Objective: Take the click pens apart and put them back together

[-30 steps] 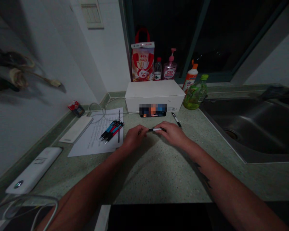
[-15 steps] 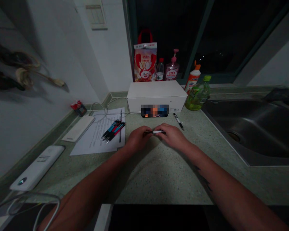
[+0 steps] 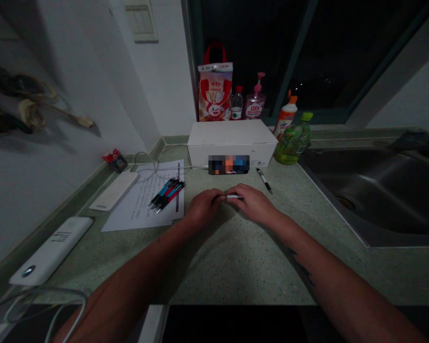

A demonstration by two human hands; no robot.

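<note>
Between my two hands is a pen [image 3: 233, 196] with a white barrel, lying level just above the counter. My left hand [image 3: 205, 205] is closed on its left end, the fingertips covering that part. From the right, my right hand [image 3: 253, 200] pinches the other end between thumb and fingers. Another white and black pen [image 3: 264, 180] rests on the counter beyond my right hand. To the left, a bunch of blue, red and black pens [image 3: 167, 194] lies on a printed sheet of paper [image 3: 128, 214].
A long white box [image 3: 232, 136] stands at the back, with a phone [image 3: 229, 165] against its front. Right of it are a green bottle [image 3: 293, 143] and a steel sink [image 3: 379, 190]. Two white power banks [image 3: 53, 250] and cables lie along the left wall.
My left hand has shifted slightly right along the pen, and its dark left end is now covered by the fingers. My right hand stays nearly in place.
</note>
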